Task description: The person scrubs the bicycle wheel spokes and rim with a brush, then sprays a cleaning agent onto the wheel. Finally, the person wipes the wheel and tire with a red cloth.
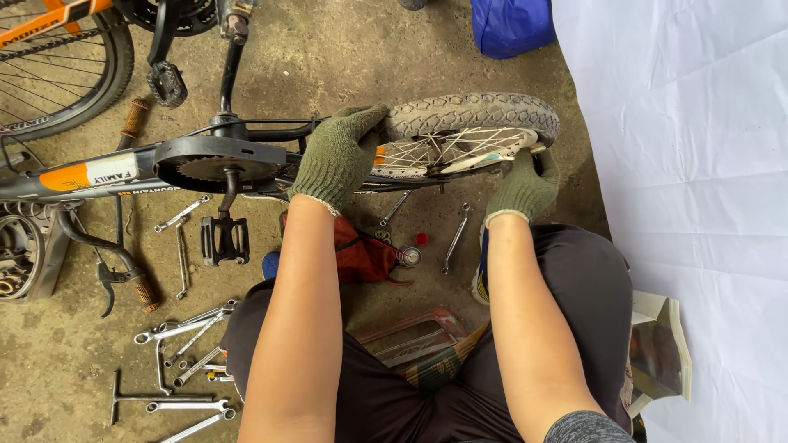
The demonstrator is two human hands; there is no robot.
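Head view, looking down over the person's knees. A small bicycle [205, 160] lay on its side on the concrete floor [328, 49], its long axis running from nine o'clock to three o'clock across the upper half of the view, with the rear wheel [472, 131] at the three o'clock end and the frame tube pointing toward nine o'clock. The left hand [338, 154], in an olive knit glove, rested near the centre at about twelve o'clock, palm down, its fingers curled together over the knobbly tyre where the tyre met the frame, gripping its edge. The right hand [525, 184], gloved alike, sat at about two o'clock under the lower rim of the wheel, fingers closed together around the tyre and rim; the fingertips were hidden behind the wheel. The black chainguard [217, 160] and crank with its pedal [224, 239] hung just left of the left hand. Open-ended spanners [176, 336] lay scattered at about eight o'clock, and two more [455, 238] lay between the forearms beside a red cloth [361, 254]. A white sheet [698, 164] covered the three o'clock side, and a second wheel [66, 66] showed at ten o'clock.
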